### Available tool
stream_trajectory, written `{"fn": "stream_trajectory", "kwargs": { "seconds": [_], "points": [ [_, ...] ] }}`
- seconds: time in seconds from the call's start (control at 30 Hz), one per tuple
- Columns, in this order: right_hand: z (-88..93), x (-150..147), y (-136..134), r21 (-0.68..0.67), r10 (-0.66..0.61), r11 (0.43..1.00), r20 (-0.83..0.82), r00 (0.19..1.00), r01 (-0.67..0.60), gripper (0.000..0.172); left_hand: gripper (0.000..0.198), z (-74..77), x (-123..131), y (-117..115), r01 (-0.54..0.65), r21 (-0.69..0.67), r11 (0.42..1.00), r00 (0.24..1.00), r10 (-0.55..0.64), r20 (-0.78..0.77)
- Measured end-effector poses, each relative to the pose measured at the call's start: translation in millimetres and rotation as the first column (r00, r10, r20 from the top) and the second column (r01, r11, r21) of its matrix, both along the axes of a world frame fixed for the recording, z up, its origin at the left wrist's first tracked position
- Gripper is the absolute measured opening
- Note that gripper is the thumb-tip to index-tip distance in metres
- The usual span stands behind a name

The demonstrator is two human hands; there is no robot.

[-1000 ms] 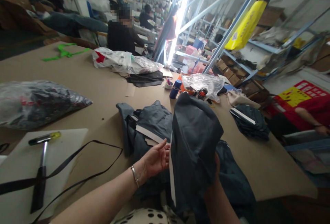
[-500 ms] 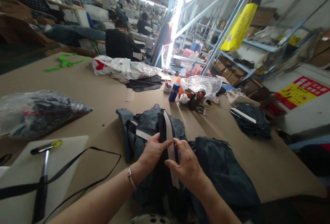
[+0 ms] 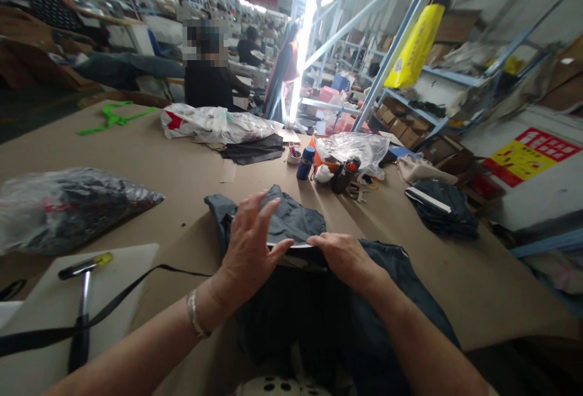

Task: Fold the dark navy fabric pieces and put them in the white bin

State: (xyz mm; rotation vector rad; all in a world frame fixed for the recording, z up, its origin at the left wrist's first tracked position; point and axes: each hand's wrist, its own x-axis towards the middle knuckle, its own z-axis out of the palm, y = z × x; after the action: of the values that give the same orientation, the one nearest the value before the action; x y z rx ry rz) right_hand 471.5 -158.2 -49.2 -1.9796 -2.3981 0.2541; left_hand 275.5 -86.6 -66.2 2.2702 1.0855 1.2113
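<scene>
A dark blue-grey garment (image 3: pixel 298 220) with a white strip lies bunched at the table's near edge, part of it hanging down toward me. My right hand (image 3: pixel 348 259) is closed on the garment's white-edged band, thumb and fingers pinching it. My left hand (image 3: pixel 250 235) is open at the band's other side, its fingers raised and spread, with the thumb at the white edge. Whether that thumb presses on the cloth I cannot tell. The strip is now seen nearly edge-on. More of the same cloth spreads out under my right forearm.
A hammer (image 3: pixel 82 305) lies on a white board (image 3: pixel 136 256) at left, with a black strap (image 3: pixel 122 299) across it. Beyond are a plastic-bagged bundle (image 3: pixel 77 208), a blue bottle (image 3: pixel 305 163), and a dark flask (image 3: pixel 345 175). Folded garments (image 3: pixel 441 211) lie at right. People sit further back.
The band has turned from pointing away from me to lying crosswise. My left hand has let go and lifted its fingers to the left; my right hand has moved slightly right, still gripping.
</scene>
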Motion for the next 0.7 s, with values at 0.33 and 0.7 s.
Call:
{"fn": "stream_trajectory", "kwargs": {
  "seconds": [0.33,0.7],
  "points": [
    [71.0,1.9,26.4,0.546,0.023,0.837,-0.077,0.997,0.023,0.034,0.009,18.5,26.6,36.2,0.406,-0.741,0.535,0.914,-0.248,0.322],
    [-50.9,-61.2,-11.6,-0.321,-0.252,0.859,-0.944,-0.215,0.400,0.051,0.014,-11.0,43.4,-16.7,0.324,-0.527,0.786,0.945,-0.245,0.216]
  ]
}}
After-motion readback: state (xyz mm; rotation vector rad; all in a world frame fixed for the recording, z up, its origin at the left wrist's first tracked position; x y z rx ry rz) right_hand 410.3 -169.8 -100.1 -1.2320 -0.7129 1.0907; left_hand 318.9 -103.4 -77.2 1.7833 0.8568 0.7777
